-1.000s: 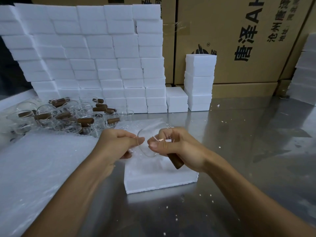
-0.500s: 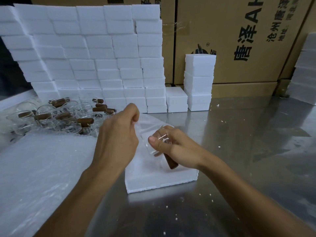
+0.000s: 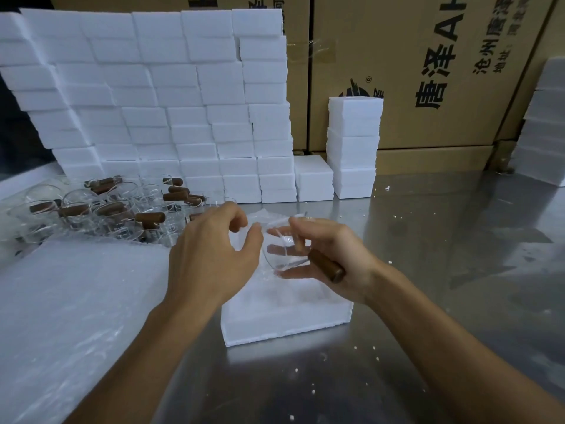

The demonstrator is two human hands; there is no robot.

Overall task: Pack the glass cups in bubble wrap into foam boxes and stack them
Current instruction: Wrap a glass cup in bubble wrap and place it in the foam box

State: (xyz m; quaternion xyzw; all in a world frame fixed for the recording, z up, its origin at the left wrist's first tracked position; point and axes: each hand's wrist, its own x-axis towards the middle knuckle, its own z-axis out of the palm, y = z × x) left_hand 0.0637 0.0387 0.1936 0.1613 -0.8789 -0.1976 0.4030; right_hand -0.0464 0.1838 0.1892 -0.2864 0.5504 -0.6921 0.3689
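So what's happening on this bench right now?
A person is wrapping a glass cup above a foam box. The right hand grips the cup, wooden handle outward; the left hand pinches the bubble wrap beside it. More cups wait at left, before stacked foam boxes.

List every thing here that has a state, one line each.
Glass cup: gripped in the right hand, above the foam box.
Bubble wrap: pinched by the left hand, cup not yet covered.
Foam box: on the table, beneath both hands.
Spare cups: unwrapped, clustered at left.
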